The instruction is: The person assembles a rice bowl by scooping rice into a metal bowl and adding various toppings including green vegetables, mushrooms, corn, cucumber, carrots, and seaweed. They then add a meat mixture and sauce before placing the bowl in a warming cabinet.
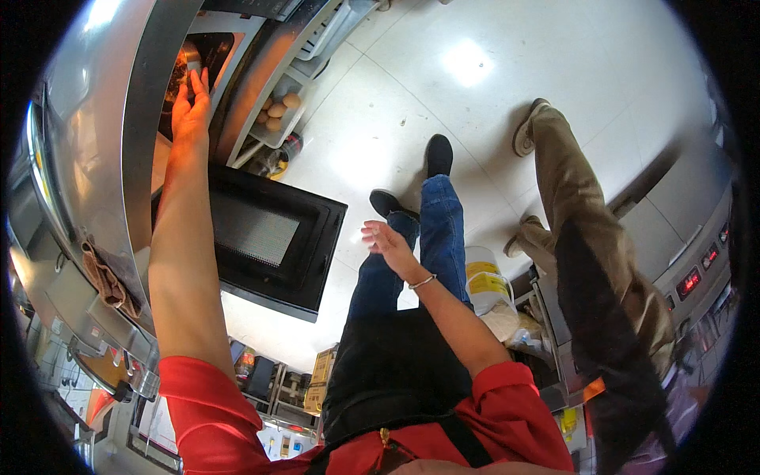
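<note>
My left hand [191,111] reaches into the orange-lit inside of a microwave oven [225,70] at the upper left. Its fingers are stretched out and apart, right by a rounded, shiny thing [190,59] with something dark brown about it. Whether the fingertips touch it I cannot tell, and its kind is unclear in the glow. Below my left forearm the black microwave door [317,252] with its mesh window hangs open. Over my legs, my right hand [385,239] hovers with loosely bent fingers apart and nothing in them.
Beside the oven, a shelf holds a clear bin [277,133] with several brown eggs [275,111]. A person in brown trousers [574,178] stands close on my right. A white bucket [487,281] is near my right forearm. Appliances with red displays [689,282] line the right side.
</note>
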A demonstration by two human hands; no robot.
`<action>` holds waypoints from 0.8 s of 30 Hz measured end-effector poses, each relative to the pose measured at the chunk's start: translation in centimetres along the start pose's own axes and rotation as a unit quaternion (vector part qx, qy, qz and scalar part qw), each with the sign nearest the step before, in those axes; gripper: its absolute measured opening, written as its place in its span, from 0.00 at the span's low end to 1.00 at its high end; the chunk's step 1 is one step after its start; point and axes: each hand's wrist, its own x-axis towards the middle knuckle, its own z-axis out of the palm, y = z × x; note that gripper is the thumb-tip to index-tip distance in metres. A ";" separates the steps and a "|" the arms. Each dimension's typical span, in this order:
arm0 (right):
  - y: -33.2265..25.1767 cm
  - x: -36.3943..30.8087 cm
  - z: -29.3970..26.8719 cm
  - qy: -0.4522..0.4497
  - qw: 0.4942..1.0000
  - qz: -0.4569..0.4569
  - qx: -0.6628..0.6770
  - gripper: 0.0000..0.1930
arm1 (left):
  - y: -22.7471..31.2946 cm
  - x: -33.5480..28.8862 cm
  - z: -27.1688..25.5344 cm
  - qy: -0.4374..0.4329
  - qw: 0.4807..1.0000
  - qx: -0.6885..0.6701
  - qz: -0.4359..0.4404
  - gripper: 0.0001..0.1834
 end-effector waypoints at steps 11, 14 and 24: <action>-13.8 2.3 7.2 -0.037 0.940 0.018 0.338 0.31 | -20.5 -27.8 -3.6 -0.371 0.490 0.776 -0.141 0.15; -19.9 5.2 8.3 0.017 0.958 -0.011 0.287 0.25 | -21.9 -31.1 -3.6 -0.308 0.248 0.904 -0.162 0.16; -31.0 17.9 6.0 0.144 0.882 -0.425 -0.144 0.30 | -16.9 -18.4 -4.1 -0.037 -0.189 0.924 0.329 0.34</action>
